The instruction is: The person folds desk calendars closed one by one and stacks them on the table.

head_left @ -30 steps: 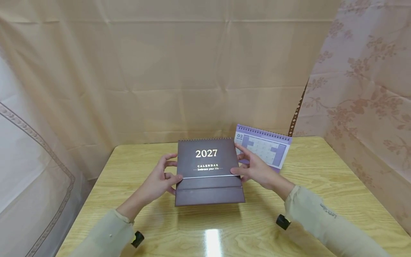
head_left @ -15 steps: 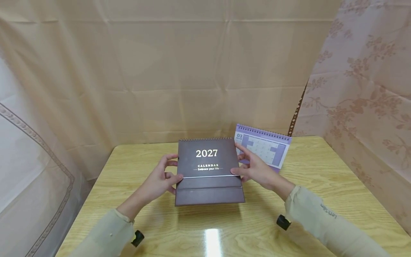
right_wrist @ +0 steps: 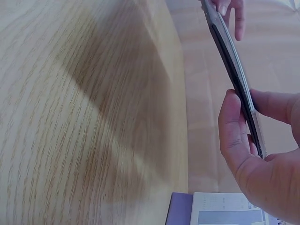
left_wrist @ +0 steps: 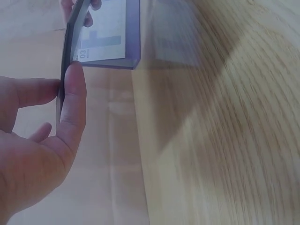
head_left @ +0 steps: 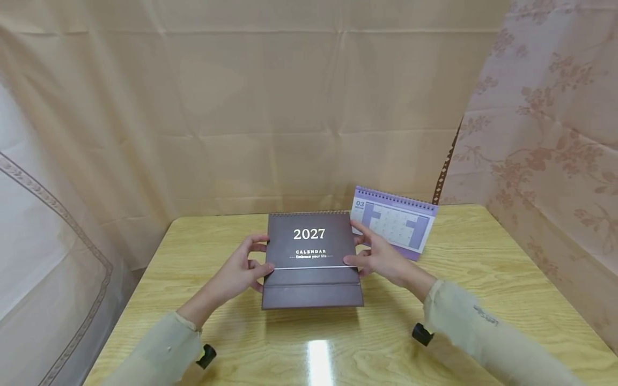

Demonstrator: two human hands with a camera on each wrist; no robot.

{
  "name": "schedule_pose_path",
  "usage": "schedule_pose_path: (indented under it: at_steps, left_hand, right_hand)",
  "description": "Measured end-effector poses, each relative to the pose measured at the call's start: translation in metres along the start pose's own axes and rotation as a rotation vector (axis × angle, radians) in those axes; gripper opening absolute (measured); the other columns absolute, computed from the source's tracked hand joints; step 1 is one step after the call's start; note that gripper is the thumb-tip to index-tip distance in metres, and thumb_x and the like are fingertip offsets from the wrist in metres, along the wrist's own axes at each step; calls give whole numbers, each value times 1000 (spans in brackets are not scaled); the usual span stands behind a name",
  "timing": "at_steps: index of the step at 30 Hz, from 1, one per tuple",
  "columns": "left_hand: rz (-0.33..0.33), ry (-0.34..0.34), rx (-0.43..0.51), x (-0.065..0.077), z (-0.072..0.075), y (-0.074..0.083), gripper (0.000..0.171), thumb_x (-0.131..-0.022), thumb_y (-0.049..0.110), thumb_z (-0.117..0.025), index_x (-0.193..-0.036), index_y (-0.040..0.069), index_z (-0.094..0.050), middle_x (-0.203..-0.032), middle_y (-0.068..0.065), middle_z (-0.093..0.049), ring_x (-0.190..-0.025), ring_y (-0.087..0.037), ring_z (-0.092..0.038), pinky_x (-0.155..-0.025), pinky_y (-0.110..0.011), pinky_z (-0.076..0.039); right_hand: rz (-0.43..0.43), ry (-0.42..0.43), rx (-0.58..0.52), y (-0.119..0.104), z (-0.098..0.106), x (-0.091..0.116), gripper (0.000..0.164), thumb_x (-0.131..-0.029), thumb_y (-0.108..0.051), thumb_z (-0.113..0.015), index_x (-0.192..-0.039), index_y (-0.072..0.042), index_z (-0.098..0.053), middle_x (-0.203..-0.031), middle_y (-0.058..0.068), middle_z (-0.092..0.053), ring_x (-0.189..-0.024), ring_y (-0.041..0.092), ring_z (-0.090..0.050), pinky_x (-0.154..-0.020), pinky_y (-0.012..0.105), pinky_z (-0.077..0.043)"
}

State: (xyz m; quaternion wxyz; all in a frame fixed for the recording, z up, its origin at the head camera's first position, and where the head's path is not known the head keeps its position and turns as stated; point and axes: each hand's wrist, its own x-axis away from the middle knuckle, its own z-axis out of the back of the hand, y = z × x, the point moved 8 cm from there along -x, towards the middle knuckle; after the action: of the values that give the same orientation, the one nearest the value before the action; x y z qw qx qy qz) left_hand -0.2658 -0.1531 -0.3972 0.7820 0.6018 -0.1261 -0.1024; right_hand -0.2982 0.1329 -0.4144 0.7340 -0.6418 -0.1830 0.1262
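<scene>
A dark brown 2027 desk calendar (head_left: pixel 309 244), spiral-bound along its top, is held by both hands with its cover facing me. My left hand (head_left: pixel 241 266) pinches its left edge, thumb on the front and fingers behind. On the opposite edge my right hand (head_left: pixel 381 256) grips it the same way. In the left wrist view the calendar (left_wrist: pixel 70 35) appears edge-on and folded flat, between thumb and fingers. The right wrist view also shows the thin calendar (right_wrist: pixel 229 56) from the side, raised over the tabletop. Most of the fingertips behind it are hidden in the head view.
A purple desk calendar (head_left: pixel 396 222) showing 03 stands at the back right, partly behind my right hand. The wooden table (head_left: pixel 203 236) ends at a beige curtain (head_left: pixel 241 107). A floral cloth (head_left: pixel 555 134) hangs on the right.
The brown calendar's top edge has dropped slightly, and its right side has moved a little left with my right hand. My left hand is almost still. Both hands keep their hold.
</scene>
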Motion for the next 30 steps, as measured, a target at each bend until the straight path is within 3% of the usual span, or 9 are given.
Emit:
schedule_pose_path:
  at_steps: [9, 23, 30]
  left_hand:
    - [14, 20, 32, -6, 3, -9, 62, -96, -4, -65, -149, 7, -35, -141, -24, -39, -75, -25, -60, -60, -46, -60]
    - [78, 45, 2, -22, 5, -32, 60, -96, -5, -63, -148, 9, -37, -143, -23, -40, -82, -28, -63, -61, -44, -60]
    - [60, 42, -23, -35, 3, -44, 57, -96, -6, -61, -147, 3, -36, -141, -29, -41, -88, -30, -62, -59, -46, -60]
  right_hand:
    - [-3, -1, -3, 3, -3, -6, 98, -89, -1, -76, -164, -18, -16, -123, 18, -39, -70, 19, -55, -61, 37, -58]
    - [-29, 17, 46, 21, -4, -25, 94, -90, 3, -73, -163, -11, -17, -131, 26, -42, -82, 25, -64, -65, 40, -59]
    - [-51, 47, 160, 34, -3, -33, 91, -89, 3, -74, -162, -9, -21, -134, 26, -48, -83, 26, -66, -66, 43, -60]
